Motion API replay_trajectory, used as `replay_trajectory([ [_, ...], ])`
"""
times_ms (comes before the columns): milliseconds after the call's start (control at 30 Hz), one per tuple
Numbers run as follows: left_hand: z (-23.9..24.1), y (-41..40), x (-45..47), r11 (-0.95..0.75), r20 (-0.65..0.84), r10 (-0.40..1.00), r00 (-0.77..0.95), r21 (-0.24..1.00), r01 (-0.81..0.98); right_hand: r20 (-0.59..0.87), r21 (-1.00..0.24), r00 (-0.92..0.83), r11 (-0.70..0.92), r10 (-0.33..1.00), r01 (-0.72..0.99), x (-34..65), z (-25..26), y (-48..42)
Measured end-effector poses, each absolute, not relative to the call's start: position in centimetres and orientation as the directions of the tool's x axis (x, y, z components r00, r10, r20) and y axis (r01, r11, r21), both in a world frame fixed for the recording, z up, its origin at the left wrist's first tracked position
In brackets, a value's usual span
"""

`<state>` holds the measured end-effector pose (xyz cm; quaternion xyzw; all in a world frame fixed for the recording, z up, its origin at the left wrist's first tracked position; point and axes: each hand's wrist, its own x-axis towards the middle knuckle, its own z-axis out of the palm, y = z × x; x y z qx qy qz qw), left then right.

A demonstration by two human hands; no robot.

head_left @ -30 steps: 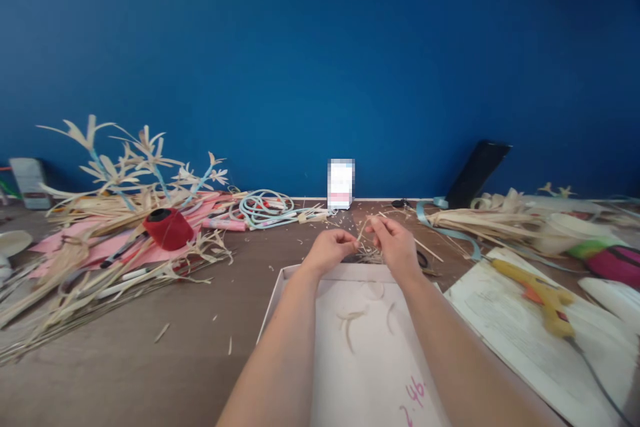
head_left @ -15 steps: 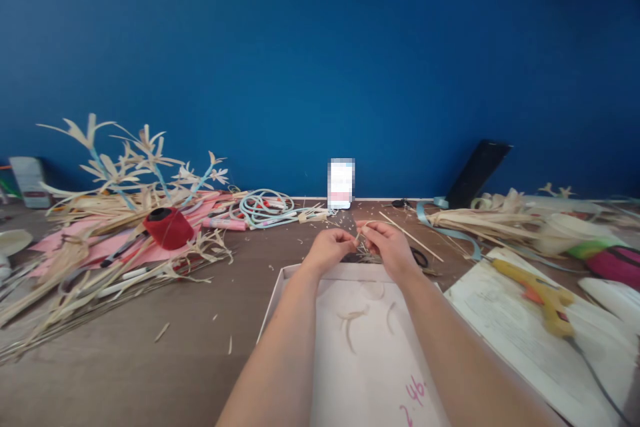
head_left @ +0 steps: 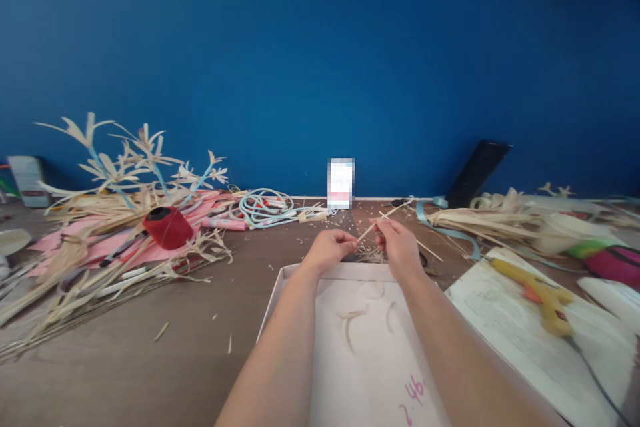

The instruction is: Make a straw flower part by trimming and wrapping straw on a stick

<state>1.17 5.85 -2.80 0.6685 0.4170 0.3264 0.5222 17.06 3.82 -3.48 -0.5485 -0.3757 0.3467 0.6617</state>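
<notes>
- Pinching a thin straw sliver (head_left: 393, 211) between both hands, close together just past the far edge of the white box (head_left: 278, 295)
- My left hand (head_left: 330, 248) nips the near end with its fingertips; my right hand (head_left: 399, 245) is clamped a little further along, and the free end sticks up and away to the right
- The sliver is in the air, above a small heap of scraps (head_left: 369, 256) on the table (head_left: 150, 360)
- Done so far, by my reckoning: a few curled slivers (head_left: 350, 321) lie in the box, which is otherwise mostly bare
- Left, I'd say plenty: long dried strips (head_left: 465, 217) lie heaped to the right
- The yellow glue gun (head_left: 543, 295) lies on papers (head_left: 505, 337) to my right, nobody touching it
- Finished straw flowers (head_left: 135, 160) and a red spool (head_left: 167, 227) sit well off to the left
</notes>
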Motion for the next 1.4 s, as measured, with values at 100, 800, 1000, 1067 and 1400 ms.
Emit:
replay_trajectory([
  [100, -2.8, 5.9, 1.1, -0.111, -0.003, 0.896, 0.443, 0.967, 0.231, 0.096, -0.987, 0.55, 0.149, 0.829, -0.053, 17.2, -3.4, 3.9],
  [800, -3.0, 6.0, 0.9, -0.105, -0.017, 0.899, 0.437, 0.962, 0.253, 0.09, -0.992, 0.697, 0.126, 0.711, 0.0, 18.8, -3.0, 3.9],
  [1000, -3.4, 6.2, 1.1, -0.079, 0.002, 0.927, 0.374, 0.978, 0.193, 0.248, -0.951, 0.541, 0.097, 0.804, 0.292, 17.9, -2.8, 3.2],
  [1067, -3.4, 6.2, 1.1, -0.094, 0.018, 0.927, 0.375, 0.978, 0.184, 0.276, -0.926, 0.471, 0.102, 0.838, 0.363, 17.3, -2.5, 2.8],
  [1400, -3.6, 6.4, 1.6, -0.039, 0.007, 0.91, 0.415, 0.997, 0.069, 0.174, -0.971, 0.27, 0.12, 0.947, 0.206, 15.0, -3.1, 3.0],
])
